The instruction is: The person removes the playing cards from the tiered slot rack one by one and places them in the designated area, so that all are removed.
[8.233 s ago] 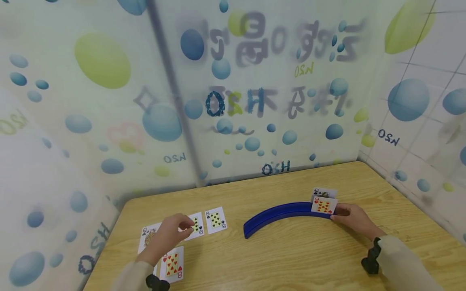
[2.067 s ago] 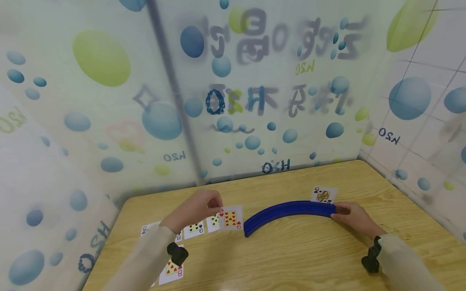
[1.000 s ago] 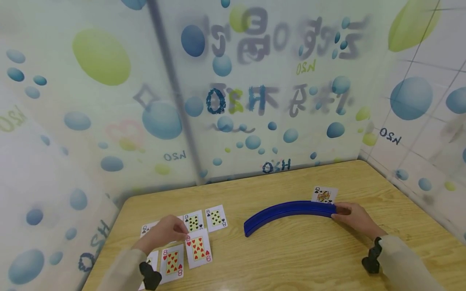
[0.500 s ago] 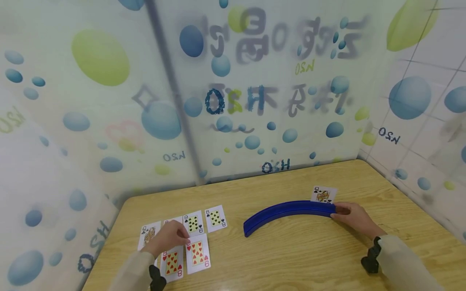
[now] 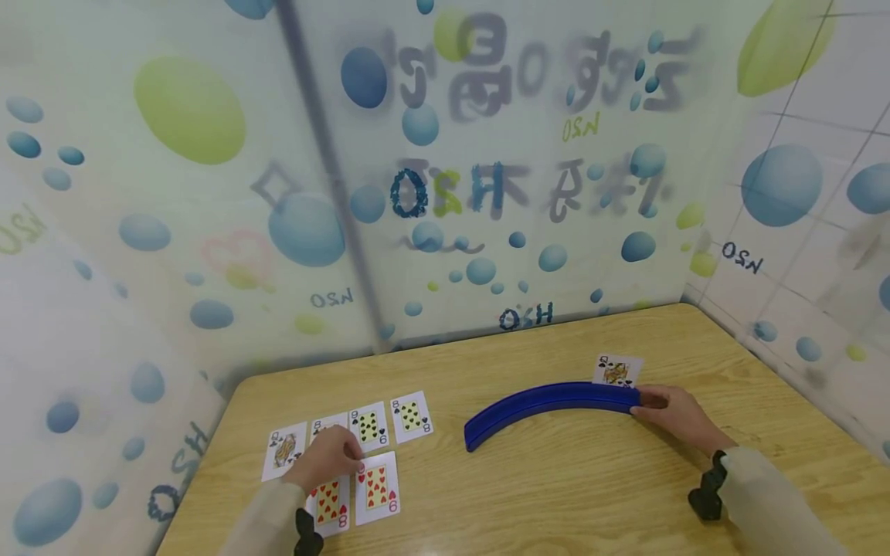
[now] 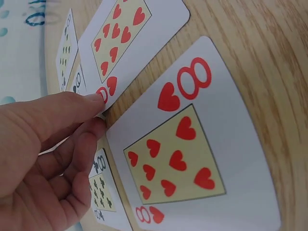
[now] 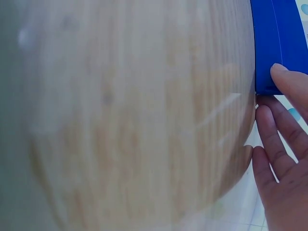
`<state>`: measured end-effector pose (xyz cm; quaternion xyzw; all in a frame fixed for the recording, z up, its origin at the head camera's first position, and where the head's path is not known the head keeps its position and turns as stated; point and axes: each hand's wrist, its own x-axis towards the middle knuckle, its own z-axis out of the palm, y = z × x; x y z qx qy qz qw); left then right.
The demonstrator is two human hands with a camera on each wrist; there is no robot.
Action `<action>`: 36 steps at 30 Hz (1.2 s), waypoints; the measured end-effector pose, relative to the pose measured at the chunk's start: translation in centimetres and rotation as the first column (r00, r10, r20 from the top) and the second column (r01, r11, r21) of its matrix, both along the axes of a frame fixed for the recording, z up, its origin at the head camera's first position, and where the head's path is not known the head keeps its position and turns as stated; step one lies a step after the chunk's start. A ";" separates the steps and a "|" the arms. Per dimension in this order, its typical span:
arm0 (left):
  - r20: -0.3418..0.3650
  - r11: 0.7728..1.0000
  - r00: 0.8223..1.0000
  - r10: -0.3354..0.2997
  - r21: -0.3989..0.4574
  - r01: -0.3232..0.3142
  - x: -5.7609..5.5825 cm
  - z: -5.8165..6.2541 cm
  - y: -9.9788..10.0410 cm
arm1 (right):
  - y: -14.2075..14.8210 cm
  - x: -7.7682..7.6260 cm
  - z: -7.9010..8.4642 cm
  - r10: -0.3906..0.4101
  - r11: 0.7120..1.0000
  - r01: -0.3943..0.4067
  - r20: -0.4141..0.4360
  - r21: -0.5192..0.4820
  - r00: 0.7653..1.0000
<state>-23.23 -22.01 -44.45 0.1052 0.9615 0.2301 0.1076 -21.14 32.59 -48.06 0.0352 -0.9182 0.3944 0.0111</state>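
Note:
With thumb and fingertips, my left hand pinches a corner of the nine of hearts, which lies close on the table. In the left wrist view the thumb partly covers that card's corner mark. Just left of it is the eight of hearts, overlapped by the forearm in the head view. My right hand grips the right end of a blue curved card holder, thumb on its face and fingers at its edge. A queen of spades stands upright at the holder's right end.
Behind the left hand lies a row of face-up cards: a queen of clubs, an eight of clubs, a nine of spades and an eight of spades. A printed curtain borders the wooden table's back edge.
The nine of hearts stood in the holder before the queen of spades. My left hand has carried it left and lowered it beside the eight of hearts. The right hand has stayed at the holder.

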 end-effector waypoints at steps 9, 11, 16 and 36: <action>0.010 1.000 1.000 0.010 -0.011 -0.010 0.2 0.1 0.3 | -0.1 0.1 0.1 0.006 1.000 -0.006 -0.002 -0.003 1.000; 0.014 1.000 1.000 0.017 -0.015 -0.017 0.2 0.1 0.4 | -0.1 0.1 0.1 0.006 1.000 -0.006 -0.001 0.001 1.000; 0.014 0.999 1.000 0.027 -0.020 -0.027 0.4 0.3 0.5 | -0.1 0.1 0.2 0.006 1.000 -0.006 -0.006 0.008 1.000; -0.081 0.998 0.995 -0.051 0.039 0.055 0.4 2.1 2.5 | -0.1 -0.1 0.0 0.004 1.000 -0.004 -0.004 0.025 1.000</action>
